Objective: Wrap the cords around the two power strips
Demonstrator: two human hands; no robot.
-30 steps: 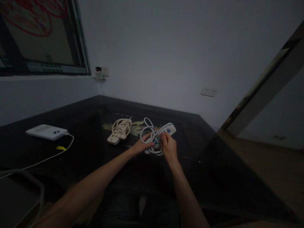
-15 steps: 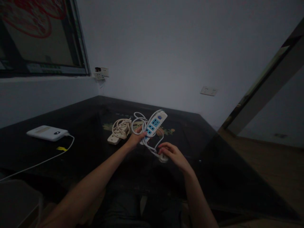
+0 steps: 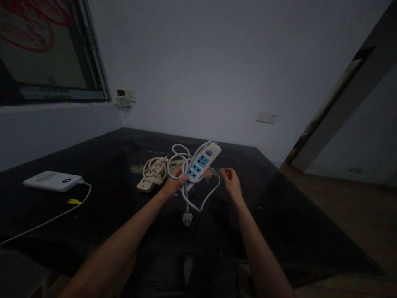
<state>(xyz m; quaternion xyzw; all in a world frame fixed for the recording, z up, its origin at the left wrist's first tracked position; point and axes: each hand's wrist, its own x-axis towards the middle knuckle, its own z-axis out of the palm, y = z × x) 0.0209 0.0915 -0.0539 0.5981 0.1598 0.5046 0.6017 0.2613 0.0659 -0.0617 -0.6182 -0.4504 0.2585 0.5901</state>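
Wall (image 3: 198, 74) stands beyond the strip (image 3: 203, 161), and the dark table (image 3: 279, 223) spreads beneath and around it. The strip, white with blue sockets, is tilted, its switch end away from the person; whether its near end touches the table I cannot tell. Left of it lies the second strip (image 3: 145, 185), with its own coiled cord on top. Farther left is the white device (image 3: 46, 181).

The left hand (image 3: 173, 182) is clamped on the strip's near end, cord loops (image 3: 185, 167) bunched at the grip. The right hand (image 3: 231, 182), to the strip's right, has half-curled fingers just beside the slack cord; whether they pinch it I cannot tell. Nearer the person than the strip is the plug (image 3: 187, 218), free of both hands.

A hard pull on the slack could draw those crossed loops into a knot. If the left grip loosened, the strip could twist or drop, since the loops crowd that palm. The plug, unheld, could swing into a loop and snag, or knock the table.
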